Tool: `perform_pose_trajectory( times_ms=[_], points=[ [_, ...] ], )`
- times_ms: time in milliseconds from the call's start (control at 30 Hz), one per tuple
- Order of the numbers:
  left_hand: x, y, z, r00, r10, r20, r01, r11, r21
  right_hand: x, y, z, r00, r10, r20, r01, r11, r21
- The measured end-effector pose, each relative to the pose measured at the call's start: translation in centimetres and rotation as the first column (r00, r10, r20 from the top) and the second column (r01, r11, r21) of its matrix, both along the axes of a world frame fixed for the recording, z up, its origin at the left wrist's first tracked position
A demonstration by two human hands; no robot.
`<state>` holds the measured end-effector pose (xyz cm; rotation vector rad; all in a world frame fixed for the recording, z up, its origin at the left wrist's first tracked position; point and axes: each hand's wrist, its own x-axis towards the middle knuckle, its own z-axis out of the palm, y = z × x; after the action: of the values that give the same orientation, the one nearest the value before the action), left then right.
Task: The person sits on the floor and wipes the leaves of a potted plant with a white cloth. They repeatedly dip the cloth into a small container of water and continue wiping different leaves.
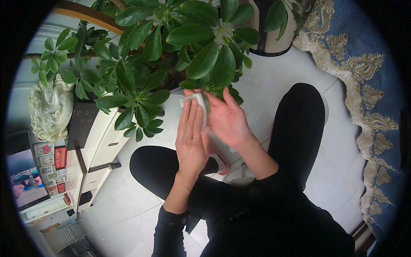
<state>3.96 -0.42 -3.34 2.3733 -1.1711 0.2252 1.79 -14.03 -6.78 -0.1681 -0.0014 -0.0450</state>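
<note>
A leafy green potted plant (205,48) spreads across the top of the view. Below its front leaves, my left hand (192,135) lies with its extended fingers over a folded white cloth or tissue (200,102). My right hand (229,120) is beside it, palm turned up and thumb apart, with its fingertips partly behind the cloth and near a leaf. Whether a leaf lies between the cloth and the right fingers cannot be told. Part of the pot's light rim (178,91) shows behind the leaves.
A pale carved ornament (51,110) and a cream cabinet (107,141) stand at left, with a lit television (27,180) beyond. A blue cover with a lace edge (362,64) hangs at right. My black-clad knees flank the hands above a white tiled floor (128,199).
</note>
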Motion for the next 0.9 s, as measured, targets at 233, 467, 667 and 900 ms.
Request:
perform_pose_trajectory(
  times_ms=[233, 467, 667, 900],
  points=[
    [0.3, -1.1, -0.1, 1.0, 0.013, -0.018, -0.012, 0.999, 0.033, -0.7, -0.2, 0.0, 0.992, 0.058, -0.113, -0.052, 0.997, 0.053],
    [-1.0, -0.2, -0.4, 0.998, 0.06, -0.026, -0.06, 0.998, 0.031, -0.5, 1.3, -1.2, 0.978, 0.166, -0.129, -0.144, 0.976, 0.165],
    [-0.1, -1.3, -0.3, 1.0, 0.03, -0.006, -0.03, 0.999, 0.03, -0.5, 0.3, -1.6, 0.993, 0.113, -0.038, -0.108, 0.989, 0.105],
    [-3.7, 2.1, 0.4, 0.912, 0.173, -0.372, -0.237, 0.962, -0.134, -0.5, 3.1, -2.9, 0.992, 0.067, -0.108, -0.072, 0.997, -0.036]
  ],
)
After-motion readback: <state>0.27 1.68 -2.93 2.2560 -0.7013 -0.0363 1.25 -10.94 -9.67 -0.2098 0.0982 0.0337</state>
